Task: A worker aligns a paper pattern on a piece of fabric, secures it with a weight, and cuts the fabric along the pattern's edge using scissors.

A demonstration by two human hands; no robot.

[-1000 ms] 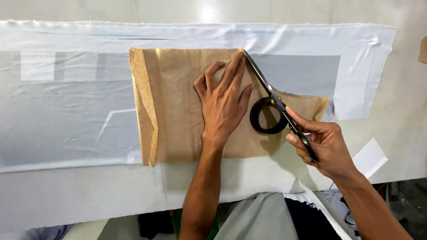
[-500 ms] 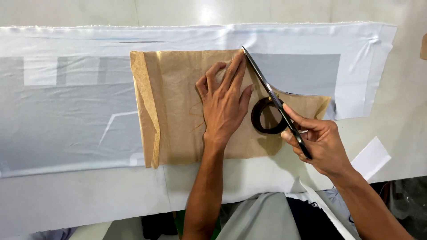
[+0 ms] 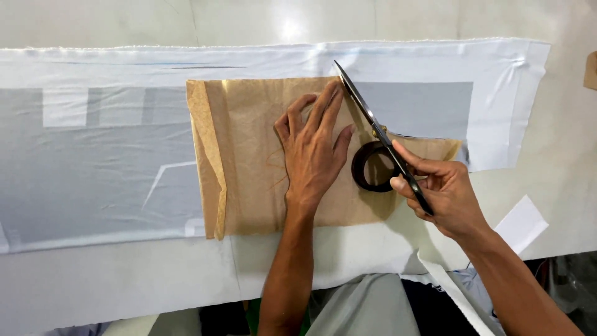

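A pale surface (image 3: 93,292) is filling the frame, and a long white fabric sheet (image 3: 112,186) with grey blocks is lying across it from the left edge to the upper right. A brown paper pattern (image 3: 249,168) is sitting on the cloth in the middle of the frame, its left edge curling up.

The left hand (image 3: 314,149) is lying open and flat on the paper, fingers spread, pinning it in place. The right hand (image 3: 444,193) is gripping the handles of dark scissors (image 3: 376,134) at centre right. Their blades are looking nearly closed and pointing up and to the left along the paper's right edge, tips reaching about level with its top edge. A dark ring, perhaps a tape roll (image 3: 373,167), is resting on the paper just under the blades.

The cut along that right edge is looking nearly through to me. The cloth along the top, left and bottom of the paper is looking uncut. A loose white scrap (image 3: 521,224) is lying at the lower right.
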